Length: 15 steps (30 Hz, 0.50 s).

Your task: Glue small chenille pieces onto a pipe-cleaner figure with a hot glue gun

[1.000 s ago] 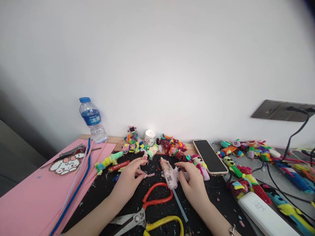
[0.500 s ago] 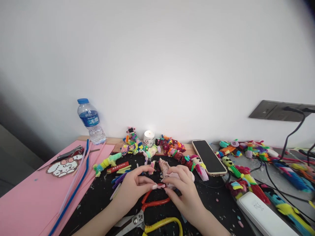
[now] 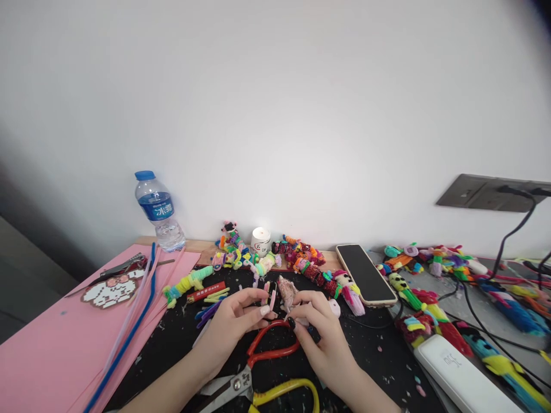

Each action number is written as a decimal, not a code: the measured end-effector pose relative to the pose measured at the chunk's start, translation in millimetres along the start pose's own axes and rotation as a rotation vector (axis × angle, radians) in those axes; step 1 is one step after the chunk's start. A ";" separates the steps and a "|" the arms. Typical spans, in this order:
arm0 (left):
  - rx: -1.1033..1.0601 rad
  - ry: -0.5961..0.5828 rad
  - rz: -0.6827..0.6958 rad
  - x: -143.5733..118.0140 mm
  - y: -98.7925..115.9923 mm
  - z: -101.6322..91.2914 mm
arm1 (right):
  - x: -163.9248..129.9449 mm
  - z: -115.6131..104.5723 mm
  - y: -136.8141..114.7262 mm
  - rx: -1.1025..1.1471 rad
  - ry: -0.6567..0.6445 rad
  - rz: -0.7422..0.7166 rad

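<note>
My left hand (image 3: 235,318) pinches a short pink strip of pipe cleaner (image 3: 272,300) upright between thumb and fingers. Close beside it, my right hand (image 3: 316,324) has its thumb and forefinger pressed together; what they hold, if anything, is too small to make out. Just below the hands lie scissors (image 3: 237,383) with one red and one yellow handle loop, blades pointing lower left. A crumpled pinkish-beige piece (image 3: 286,291) rests on the black mat between and behind the hands.
Pipe-cleaner figures (image 3: 316,275) line the back, with a white paper cup (image 3: 260,242) among them. A phone (image 3: 365,275) and a white power bank (image 3: 460,373) lie right, near cables. Left are a water bottle (image 3: 159,212), pink sheets (image 3: 51,355) and long pipe cleaners (image 3: 129,338).
My hands have drawn slightly apart. The pink strip, lying level between both hands before, now stands upright in my left fingers. The scissors have stayed put.
</note>
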<state>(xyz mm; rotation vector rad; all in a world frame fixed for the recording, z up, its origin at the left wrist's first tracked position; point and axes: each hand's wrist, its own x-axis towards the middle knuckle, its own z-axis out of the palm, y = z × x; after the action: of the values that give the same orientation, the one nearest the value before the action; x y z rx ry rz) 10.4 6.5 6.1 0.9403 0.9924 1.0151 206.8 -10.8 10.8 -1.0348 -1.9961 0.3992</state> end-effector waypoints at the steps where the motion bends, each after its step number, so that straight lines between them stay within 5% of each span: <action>1: 0.000 -0.002 -0.007 0.3 -0.2 0.1 | 0.1 0.2 0.0 -0.007 -0.001 0.002; 15: 0.104 -0.135 -0.011 -1.8 -3.7 5.0 | -2.5 4.8 -2.3 0.044 -0.057 0.039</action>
<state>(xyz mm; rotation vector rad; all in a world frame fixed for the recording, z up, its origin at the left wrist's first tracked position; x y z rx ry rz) 15.6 3.1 4.3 1.0742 0.9428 0.8858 202.6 -13.7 8.0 -1.0466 -2.0114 0.4964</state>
